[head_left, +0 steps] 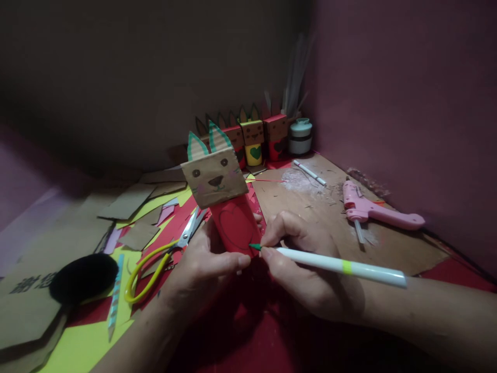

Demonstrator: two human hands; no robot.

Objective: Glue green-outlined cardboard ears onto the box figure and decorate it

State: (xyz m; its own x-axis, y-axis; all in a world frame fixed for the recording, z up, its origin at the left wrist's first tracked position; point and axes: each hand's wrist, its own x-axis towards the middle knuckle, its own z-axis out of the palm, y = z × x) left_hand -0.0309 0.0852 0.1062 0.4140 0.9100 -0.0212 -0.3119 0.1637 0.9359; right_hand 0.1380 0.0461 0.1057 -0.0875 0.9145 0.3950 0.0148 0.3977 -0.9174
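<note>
In the middle, my left hand (pixel 209 259) is wrapped round the lower part of a paper rabbit figure (pixel 215 181), tilted slightly to the left. Its cardboard head has a drawn face and two ears edged in green. On the red paper body shows the outline of a heart (pixel 235 225), unfilled inside. My right hand (pixel 303 259) pinches a white marker (pixel 341 267) with a lime band. The marker's green tip touches or nearly touches the body near the heart's lower right edge.
Yellow-handled scissors (pixel 169 259), a pencil (pixel 115 295) and a black oval object (pixel 83 278) lie left among paper and cardboard scraps. Several similar figures (pixel 254 134) stand at the back beside a lidded jar (pixel 300 137). A pink glue gun (pixel 380 210) and another marker (pixel 309 172) lie right.
</note>
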